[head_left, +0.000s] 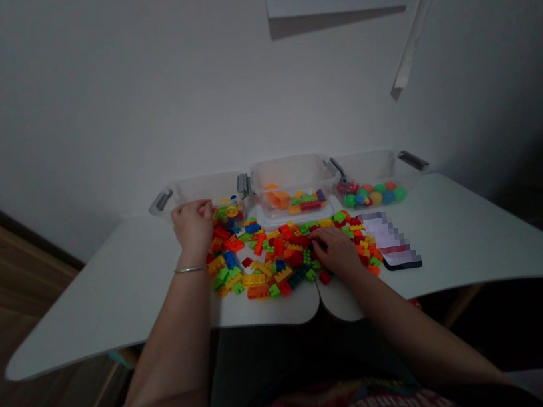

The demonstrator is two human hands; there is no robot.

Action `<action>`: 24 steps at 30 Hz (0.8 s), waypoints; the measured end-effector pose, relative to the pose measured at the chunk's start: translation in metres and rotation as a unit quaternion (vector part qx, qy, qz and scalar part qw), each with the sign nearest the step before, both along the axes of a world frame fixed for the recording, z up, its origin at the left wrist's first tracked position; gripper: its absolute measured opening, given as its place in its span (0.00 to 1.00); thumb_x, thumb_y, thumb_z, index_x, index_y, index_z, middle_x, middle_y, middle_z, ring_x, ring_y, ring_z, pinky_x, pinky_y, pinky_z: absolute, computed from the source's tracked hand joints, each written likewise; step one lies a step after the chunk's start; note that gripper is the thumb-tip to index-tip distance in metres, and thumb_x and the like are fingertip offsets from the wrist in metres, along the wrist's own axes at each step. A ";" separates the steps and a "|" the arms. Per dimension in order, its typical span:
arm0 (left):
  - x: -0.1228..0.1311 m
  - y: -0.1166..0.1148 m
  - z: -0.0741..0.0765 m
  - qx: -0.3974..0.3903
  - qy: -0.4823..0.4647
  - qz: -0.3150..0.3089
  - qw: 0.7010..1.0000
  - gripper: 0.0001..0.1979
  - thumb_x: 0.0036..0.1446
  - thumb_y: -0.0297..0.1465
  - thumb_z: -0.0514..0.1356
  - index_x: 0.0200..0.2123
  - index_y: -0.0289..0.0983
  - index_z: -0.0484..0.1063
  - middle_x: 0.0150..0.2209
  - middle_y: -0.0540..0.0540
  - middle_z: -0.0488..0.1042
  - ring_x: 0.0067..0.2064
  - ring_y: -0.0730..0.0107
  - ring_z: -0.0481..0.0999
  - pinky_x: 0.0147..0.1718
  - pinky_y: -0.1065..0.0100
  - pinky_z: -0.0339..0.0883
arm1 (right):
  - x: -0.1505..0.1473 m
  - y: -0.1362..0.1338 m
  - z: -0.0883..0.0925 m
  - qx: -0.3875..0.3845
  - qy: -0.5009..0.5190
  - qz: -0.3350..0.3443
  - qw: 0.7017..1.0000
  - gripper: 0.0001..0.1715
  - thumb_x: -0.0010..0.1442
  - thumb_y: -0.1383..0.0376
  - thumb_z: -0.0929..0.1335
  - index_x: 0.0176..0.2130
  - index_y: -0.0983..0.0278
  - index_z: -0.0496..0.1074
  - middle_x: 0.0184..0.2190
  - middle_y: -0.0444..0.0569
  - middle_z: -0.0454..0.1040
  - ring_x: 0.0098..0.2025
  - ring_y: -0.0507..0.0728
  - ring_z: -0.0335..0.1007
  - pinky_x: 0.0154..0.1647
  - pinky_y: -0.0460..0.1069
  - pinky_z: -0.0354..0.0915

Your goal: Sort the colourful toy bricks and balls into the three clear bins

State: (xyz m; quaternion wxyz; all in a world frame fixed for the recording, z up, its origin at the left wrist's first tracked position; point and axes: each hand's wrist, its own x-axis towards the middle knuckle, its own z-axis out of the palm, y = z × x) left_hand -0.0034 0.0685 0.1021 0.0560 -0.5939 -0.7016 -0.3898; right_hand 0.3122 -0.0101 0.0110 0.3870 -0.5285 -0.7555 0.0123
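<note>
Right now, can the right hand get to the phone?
Probably yes: the phone lies close to the right hand, to its right, with only low, loose bricks between them.

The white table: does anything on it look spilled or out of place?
The toy bricks lie jumbled loose across the white table, in front of the clear boxes, so they look spilled. The phone looks odd too, its front covered by blocky squares.

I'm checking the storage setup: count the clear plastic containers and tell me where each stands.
3, in a row along the wall: left container by the left hand, middle container behind the brick pile, right container behind the phone. None seems hidden.
</note>
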 end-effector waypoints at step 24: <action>0.024 -0.097 -0.044 -0.198 0.166 -0.301 0.918 0.21 0.58 0.41 0.64 0.53 0.41 0.76 0.55 0.41 0.76 0.56 0.53 0.70 0.58 0.52 0.63 | -0.003 0.001 -0.002 -0.010 -0.004 -0.001 1.000 0.12 0.61 0.69 0.64 0.39 0.61 0.76 0.41 0.52 0.80 0.46 0.62 0.74 0.51 0.59 0.67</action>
